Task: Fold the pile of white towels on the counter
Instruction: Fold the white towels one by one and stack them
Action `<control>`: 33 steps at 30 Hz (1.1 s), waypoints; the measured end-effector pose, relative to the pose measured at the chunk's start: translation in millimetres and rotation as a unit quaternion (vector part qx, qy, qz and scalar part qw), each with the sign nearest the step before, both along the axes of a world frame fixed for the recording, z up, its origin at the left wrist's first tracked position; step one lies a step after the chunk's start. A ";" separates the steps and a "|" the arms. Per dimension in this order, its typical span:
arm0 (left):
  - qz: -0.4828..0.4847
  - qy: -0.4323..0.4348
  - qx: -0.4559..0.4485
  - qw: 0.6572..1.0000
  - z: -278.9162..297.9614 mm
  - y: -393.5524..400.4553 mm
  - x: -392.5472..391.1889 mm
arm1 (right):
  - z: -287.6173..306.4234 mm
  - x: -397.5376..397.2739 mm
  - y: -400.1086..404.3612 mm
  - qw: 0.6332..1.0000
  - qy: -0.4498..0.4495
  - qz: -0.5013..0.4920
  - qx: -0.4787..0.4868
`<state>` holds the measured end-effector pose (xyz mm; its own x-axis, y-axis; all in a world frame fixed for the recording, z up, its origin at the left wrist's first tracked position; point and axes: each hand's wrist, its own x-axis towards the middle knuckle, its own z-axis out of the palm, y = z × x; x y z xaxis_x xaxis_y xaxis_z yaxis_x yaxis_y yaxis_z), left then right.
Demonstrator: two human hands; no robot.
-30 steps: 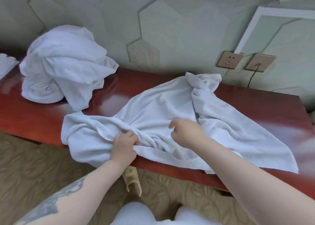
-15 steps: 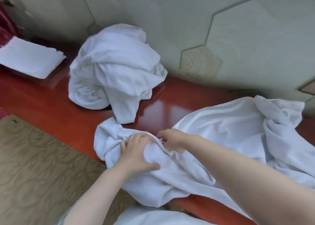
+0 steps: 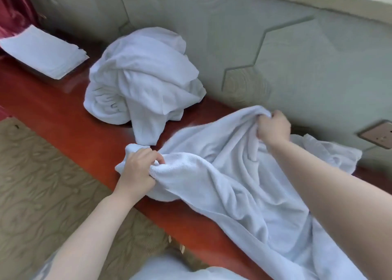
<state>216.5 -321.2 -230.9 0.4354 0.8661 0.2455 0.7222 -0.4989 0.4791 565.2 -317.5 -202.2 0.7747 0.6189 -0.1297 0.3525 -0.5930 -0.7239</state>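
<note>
Terry-cloth folds of a soft white towel (image 3: 244,186) sprawl rumpled across the glossy red-brown counter (image 3: 70,118). Left hand (image 3: 139,169) grips its near edge in a fist; right hand (image 3: 272,127) clutches a bunched far edge. A crumpled towel pile (image 3: 142,76) sits just beside it. No writing is visible.

Left hand (image 3: 139,169) is curling its fingers round a bunched towel (image 3: 233,184) edge at near left; right hand (image 3: 272,128) is gripping another fold farther right — both forearms are reaching forward, bare, wrists slightly bent.
</note>
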 end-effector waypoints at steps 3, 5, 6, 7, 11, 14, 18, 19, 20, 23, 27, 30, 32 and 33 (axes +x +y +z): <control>-0.019 0.000 0.075 0.997 -1.4 -18.4 7.4 | 10.5 31.3 -8.5 0.961 0.051 -0.193 0.190; -0.037 0.043 -0.010 0.998 -10.4 -33.7 10.4 | -4.1 23.3 -19.4 0.982 0.079 -0.107 0.133; -0.043 0.095 -0.105 0.989 -15.3 -41.2 11.3 | -16.2 12.3 -27.5 0.993 0.086 -0.038 0.071; -0.055 0.166 -0.207 0.963 -20.0 -48.1 12.1 | -27.5 -2.8 -36.5 0.996 0.081 0.025 0.015; -0.103 0.263 -0.489 0.825 -22.4 -42.4 21.0 | -65.9 -86.9 -73.9 0.933 -0.105 0.321 -0.121; -0.039 0.193 -0.536 0.821 -15.9 -8.9 24.6 | -83.8 -131.1 -94.6 0.839 -0.185 0.458 -0.229; 0.047 0.087 -0.304 0.948 -22.0 30.7 34.5 | -79.1 -112.2 -90.5 0.775 -0.118 0.583 -0.215; 0.014 0.047 -0.290 0.956 -24.5 31.6 45.6 | -73.3 -105.0 -87.9 0.775 -0.083 0.595 -0.197; -0.036 0.033 -0.289 0.956 -28.3 29.4 59.4 | -67.7 -99.2 -86.5 0.812 -0.040 0.562 -0.154; -0.098 0.179 -0.281 0.938 -49.9 6.0 104.2 | -68.6 -89.7 -101.1 0.958 -0.101 0.269 -0.004; -0.018 0.317 -0.263 0.911 -71.0 19.0 111.5 | -98.7 -76.3 -176.6 0.961 -0.167 0.061 -0.212; 0.068 0.283 -0.258 0.921 -71.3 60.7 91.2 | -107.5 -87.4 -214.7 0.929 -0.130 0.018 -0.347; 0.103 0.253 -0.272 0.922 -65.5 76.2 98.4 | -105.8 -120.9 -206.6 0.931 -0.106 0.060 -0.345; 0.108 0.239 -0.274 0.925 -62.2 74.8 110.2 | -102.8 -137.7 -196.1 0.935 -0.097 0.099 -0.328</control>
<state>326.8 -246.4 -293.2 0.1825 0.8833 -0.4318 0.9716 -0.0948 0.2167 427.5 -513.6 -305.0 0.7021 0.5893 -0.3998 0.5892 -0.7960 -0.1387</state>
